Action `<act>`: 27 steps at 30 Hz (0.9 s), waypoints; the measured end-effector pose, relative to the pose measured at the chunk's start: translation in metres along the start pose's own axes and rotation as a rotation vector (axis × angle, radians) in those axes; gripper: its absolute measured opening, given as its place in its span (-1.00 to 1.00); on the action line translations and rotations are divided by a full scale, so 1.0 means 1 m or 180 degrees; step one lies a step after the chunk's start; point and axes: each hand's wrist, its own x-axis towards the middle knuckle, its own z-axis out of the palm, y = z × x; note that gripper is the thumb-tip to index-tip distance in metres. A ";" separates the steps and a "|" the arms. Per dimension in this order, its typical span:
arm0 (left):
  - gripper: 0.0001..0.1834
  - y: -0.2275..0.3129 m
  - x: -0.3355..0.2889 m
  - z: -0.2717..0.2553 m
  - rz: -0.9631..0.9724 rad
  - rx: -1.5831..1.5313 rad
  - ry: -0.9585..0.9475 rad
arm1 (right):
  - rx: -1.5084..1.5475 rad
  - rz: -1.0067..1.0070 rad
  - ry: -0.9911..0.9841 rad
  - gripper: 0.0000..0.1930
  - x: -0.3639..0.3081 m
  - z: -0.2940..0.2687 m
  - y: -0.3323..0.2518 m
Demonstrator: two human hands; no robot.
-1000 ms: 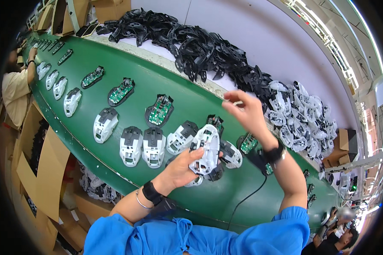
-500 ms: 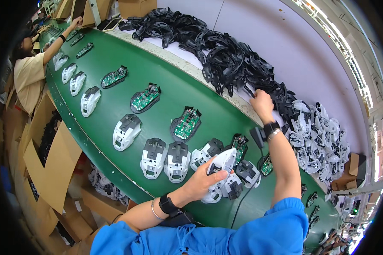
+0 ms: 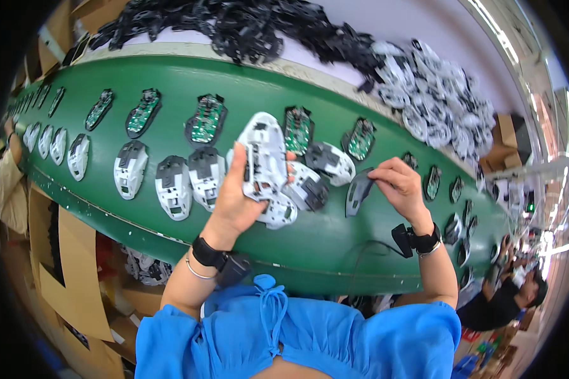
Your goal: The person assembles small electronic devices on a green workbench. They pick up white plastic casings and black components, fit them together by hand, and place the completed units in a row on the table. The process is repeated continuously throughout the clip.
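My left hand [image 3: 231, 202] grips a white computer-mouse shell [image 3: 263, 148], its hollow, ribbed inner side turned up. Between the thumb and fingertips of my right hand [image 3: 401, 186] hangs a curved dark-grey plastic cover piece [image 3: 358, 193], held apart from the shell. Just beyond the left hand lie white shells with dark-grey tops, one partly behind the held shell [image 3: 307, 189] and another [image 3: 330, 163] farther right. A further white shell [image 3: 281, 211] shows beneath the held one, partly hidden. Green circuit boards on dark bases [image 3: 298, 131] stand in a row behind them.
The green work surface [image 3: 259, 76] carries more shells [image 3: 130, 169] and boards. Along its far side are a heap of black parts [image 3: 246, 31] and a pile of white shells [image 3: 436, 104]. A thin cable [image 3: 376, 242] lies near my right wrist. Cardboard boxes [image 3: 85, 271] stand at lower left; people work at both ends.
My right hand has come back from the black heap with the dark cover piece. My left hand has turned the white shell so its inside shows. The view has swung right.
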 end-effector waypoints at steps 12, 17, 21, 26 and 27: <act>-0.33 -0.029 -0.027 0.037 -0.0214 0.1080 0.0029 | 0.0488 0.2282 -0.0266 -0.80 -0.073 0.020 -0.017; -0.38 -0.039 -0.035 0.042 -0.0052 0.1391 0.0280 | 0.1587 0.2754 -0.0669 -0.81 -0.068 0.020 -0.026; -0.36 -0.041 -0.041 0.058 0.0173 0.1474 0.0379 | 0.3079 0.2432 0.0001 -0.89 -0.038 0.002 -0.064; -0.41 -0.044 -0.041 0.063 0.0275 0.1344 0.0293 | 0.3482 0.1640 0.0227 -0.85 -0.002 -0.005 -0.118; -0.44 -0.042 -0.042 0.062 0.0259 0.1517 0.0172 | 0.3409 0.1515 0.0319 -0.85 0.004 -0.003 -0.127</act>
